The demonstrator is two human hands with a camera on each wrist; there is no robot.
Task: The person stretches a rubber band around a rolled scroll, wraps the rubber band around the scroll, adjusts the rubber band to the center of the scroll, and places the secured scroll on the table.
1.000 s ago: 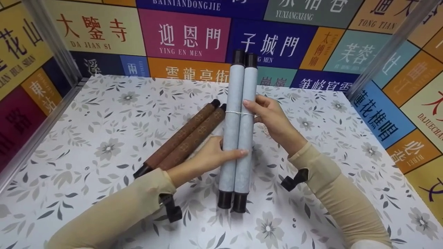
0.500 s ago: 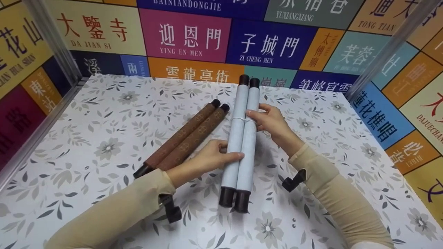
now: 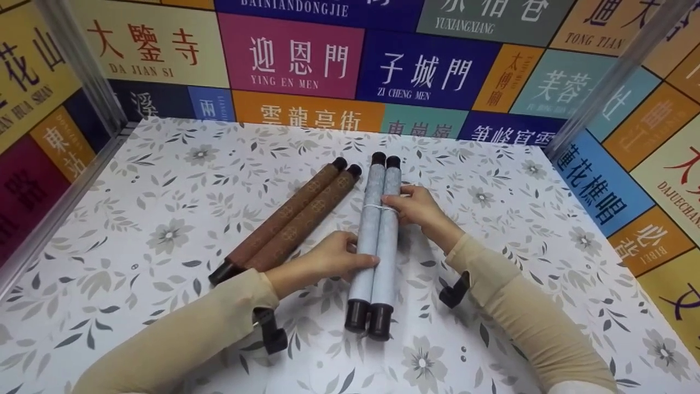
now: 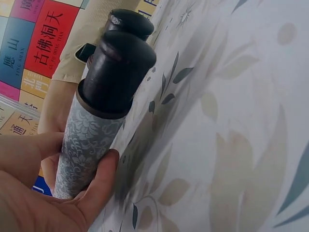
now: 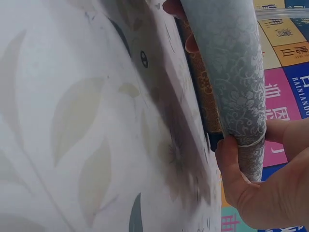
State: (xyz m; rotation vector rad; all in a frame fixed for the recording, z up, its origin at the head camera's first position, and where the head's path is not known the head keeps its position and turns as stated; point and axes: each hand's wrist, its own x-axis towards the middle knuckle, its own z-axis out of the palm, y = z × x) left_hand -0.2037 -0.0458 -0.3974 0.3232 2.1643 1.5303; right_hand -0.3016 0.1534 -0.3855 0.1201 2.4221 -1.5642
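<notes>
In the head view a pale blue scroll (image 3: 387, 246), rolled as two parallel rods with dark end knobs (image 3: 357, 316), lies between the hands. A thin white string (image 3: 381, 207) ties its rolls together. My left hand (image 3: 338, 256) grips the near half from the left, thumb across the top. On the far half, my right hand (image 3: 424, 212) pinches it from the right beside the string. Flower brocade shows on the scroll cover (image 4: 91, 140) in the left wrist view. A shadow gap separates the scroll from the cloth in both wrist views.
Left of the blue scroll, a brown patterned scroll (image 3: 302, 219) with dark knobs lies diagonally on the floral tablecloth (image 3: 164, 317). Colourful panels with lettering (image 3: 295, 63) stand behind the table, with clear posts at its back corners.
The blue scroll's far end has come down from in front of the back wall to above the tablecloth. My right hand has lowered with it; both hands keep their hold.
</notes>
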